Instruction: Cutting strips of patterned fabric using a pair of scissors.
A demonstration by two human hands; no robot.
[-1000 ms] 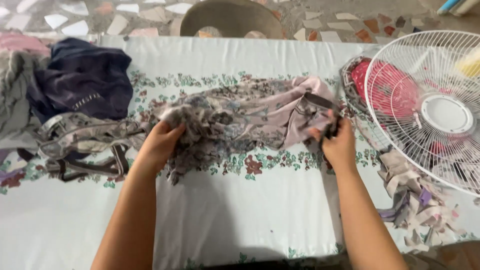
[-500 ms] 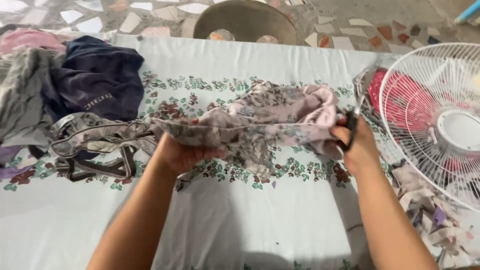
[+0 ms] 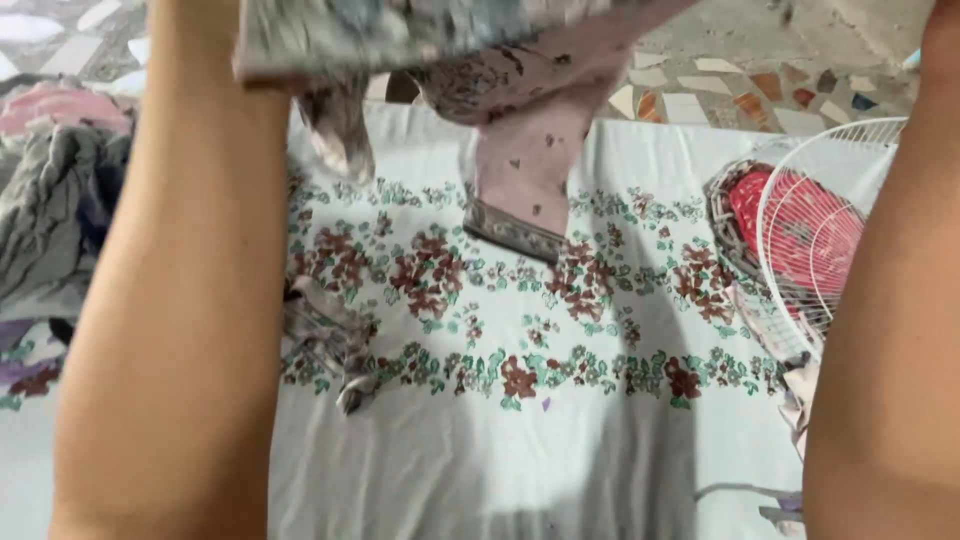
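A grey and pink floral-patterned garment (image 3: 520, 90) is raised in the air at the top of the view, and its lower part dangles over the cloth-covered table. My left forearm (image 3: 180, 300) rises at the left, with the garment's left edge against it near the top. My right forearm (image 3: 890, 350) rises at the right edge. Both of my hands are cut off above the frame, so their grip is hidden.
A white tablecloth (image 3: 480, 460) with floral bands covers the table. A grey strip of fabric (image 3: 330, 345) lies beside my left arm. A pile of clothes (image 3: 55, 190) sits at the left. A white-grilled fan with red blades (image 3: 830, 240) lies at the right. Tiled floor lies beyond.
Both arms have swung upward, lifting the garment off the table to above the camera's view. The hands, which gripped its two ends, have left the frame.
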